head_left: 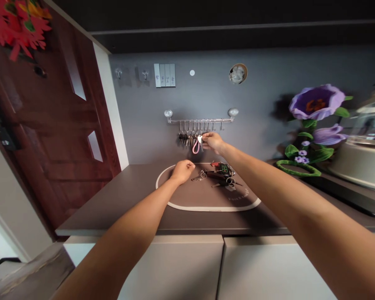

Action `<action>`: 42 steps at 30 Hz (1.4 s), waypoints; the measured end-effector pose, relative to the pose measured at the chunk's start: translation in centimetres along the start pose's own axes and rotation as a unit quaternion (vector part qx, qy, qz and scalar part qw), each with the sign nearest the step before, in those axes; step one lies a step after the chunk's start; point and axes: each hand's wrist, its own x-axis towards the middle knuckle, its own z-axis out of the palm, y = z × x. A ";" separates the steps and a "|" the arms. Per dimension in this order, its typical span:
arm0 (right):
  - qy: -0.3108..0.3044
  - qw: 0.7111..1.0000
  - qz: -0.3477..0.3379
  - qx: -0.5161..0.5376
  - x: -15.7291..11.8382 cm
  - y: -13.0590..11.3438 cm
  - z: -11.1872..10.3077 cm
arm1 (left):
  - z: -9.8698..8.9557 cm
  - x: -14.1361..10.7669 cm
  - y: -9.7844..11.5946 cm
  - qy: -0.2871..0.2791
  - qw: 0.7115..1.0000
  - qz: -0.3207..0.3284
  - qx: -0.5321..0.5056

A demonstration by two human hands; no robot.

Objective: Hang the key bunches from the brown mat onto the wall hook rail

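My right hand is raised to the clear hook rail on the wall, its fingers pinched on a bunch of keys. A pink strap hangs beside those keys. To their left, more keys dangle in a row from the hooks. Lower down, my left hand is closed over the left part of the brown mat, with nothing showing in its fingers. Right of it lie a small chain, a black car key fob with green marks and several loose keys.
Purple artificial flowers stand on the counter at the right, near a glass-topped appliance. A dark red door is at the left. Above runs a dark shelf. Switches and two clear hooks are on the wall.
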 end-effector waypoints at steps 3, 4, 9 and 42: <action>-0.009 1.000 0.007 0.002 -0.3 0.0 -0.2 | -0.1 -0.1 0.2 -0.004 1.000 0.002 0.004; -0.014 1.000 0.008 0.002 -0.3 0.1 -0.3 | -0.2 -0.2 0.3 -0.007 1.000 0.004 0.005; -0.043 0.999 0.005 0.008 -0.6 0.4 -0.8 | -0.4 -0.4 0.7 -0.015 1.000 0.002 0.006; -0.086 0.967 -0.083 -0.223 -7.5 5.3 -5.3 | -0.7 -1.4 1.7 -0.030 0.997 0.071 0.025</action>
